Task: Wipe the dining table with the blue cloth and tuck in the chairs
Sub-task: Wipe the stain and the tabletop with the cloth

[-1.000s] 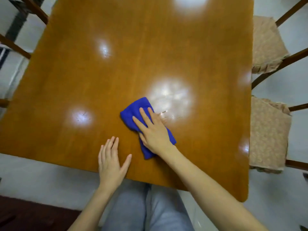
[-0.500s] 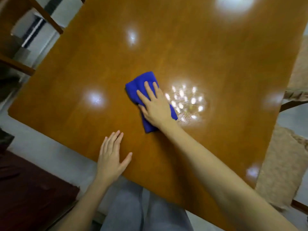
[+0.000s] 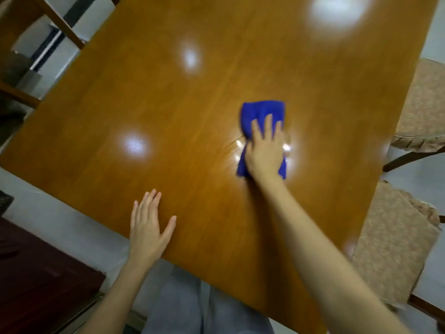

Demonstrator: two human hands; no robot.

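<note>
A glossy orange-brown dining table (image 3: 192,112) fills most of the view. The folded blue cloth (image 3: 261,110) lies right of its middle. My right hand (image 3: 265,150) presses flat on the cloth with straight fingers, covering its near half. My left hand (image 3: 148,227) rests flat on the table near the front edge, fingers spread. Two chairs with beige cushions stand at the table's right side, the far chair (image 3: 423,109) and the near chair (image 3: 395,249).
Wooden chair frames (image 3: 57,20) show at the upper left beyond the table. A dark red-brown surface (image 3: 36,280) lies at the lower left. My grey trouser legs (image 3: 192,307) are under the front edge. Pale floor surrounds the table.
My right hand has slid the cloth to the right and slightly away across the table. My left hand has stayed flat near the front edge. The view has shifted.
</note>
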